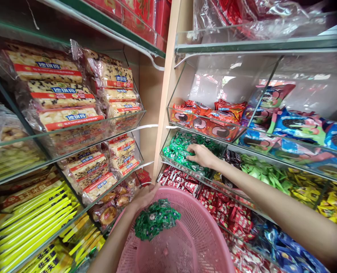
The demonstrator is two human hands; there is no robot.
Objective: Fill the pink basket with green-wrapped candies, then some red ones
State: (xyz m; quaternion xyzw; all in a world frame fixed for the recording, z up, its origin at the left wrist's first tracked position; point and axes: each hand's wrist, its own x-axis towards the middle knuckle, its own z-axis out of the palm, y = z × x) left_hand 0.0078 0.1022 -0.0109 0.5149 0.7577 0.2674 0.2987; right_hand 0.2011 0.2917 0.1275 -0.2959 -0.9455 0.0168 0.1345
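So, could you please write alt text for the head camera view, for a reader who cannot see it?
A person's right hand reaches among small green packets in a shelf compartment, while the left hand is at the rim of a pink perforated basket holding a pile of similar packets. Around them, glass-fronted shelves display colourful packaged snacks.

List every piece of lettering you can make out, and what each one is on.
"沙琪玛": sesame-flecked bars; their smaller print is too small.
"利": red packaging at the top.
Yellow packets: lettering too blurred to read surely.
Green-wrapped sweets in the pink basket: too small to read.
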